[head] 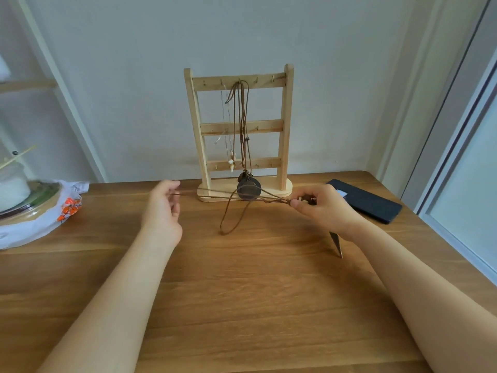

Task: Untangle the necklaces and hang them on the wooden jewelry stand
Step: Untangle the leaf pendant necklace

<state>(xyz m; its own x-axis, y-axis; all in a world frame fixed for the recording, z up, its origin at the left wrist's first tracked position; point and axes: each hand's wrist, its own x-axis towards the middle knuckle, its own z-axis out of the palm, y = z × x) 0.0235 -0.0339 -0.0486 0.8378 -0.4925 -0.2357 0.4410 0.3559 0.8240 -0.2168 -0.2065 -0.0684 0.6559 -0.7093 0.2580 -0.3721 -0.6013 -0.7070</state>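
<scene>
The wooden jewelry stand [285, 125] stands upright at the back of the table. From its top rail hang a brown cord necklace with a dark round pendant [248, 189] and a thin pale necklace with a white charm [231, 164]. A brown cord necklace [234, 211] is stretched between my hands in front of the stand, with a loop drooping onto the table. My left hand [162, 208] pinches one end of the cord. My right hand [322, 208] grips the other end along with some small beads. A dark pointed pendant [337, 244] hangs below my right wrist.
A dark phone [368, 201] lies on the wooden table [242, 292] at the back right. At the left edge sit a white plastic bag with orange print [67, 208] and a bowl with a jar. A window frame runs along the right.
</scene>
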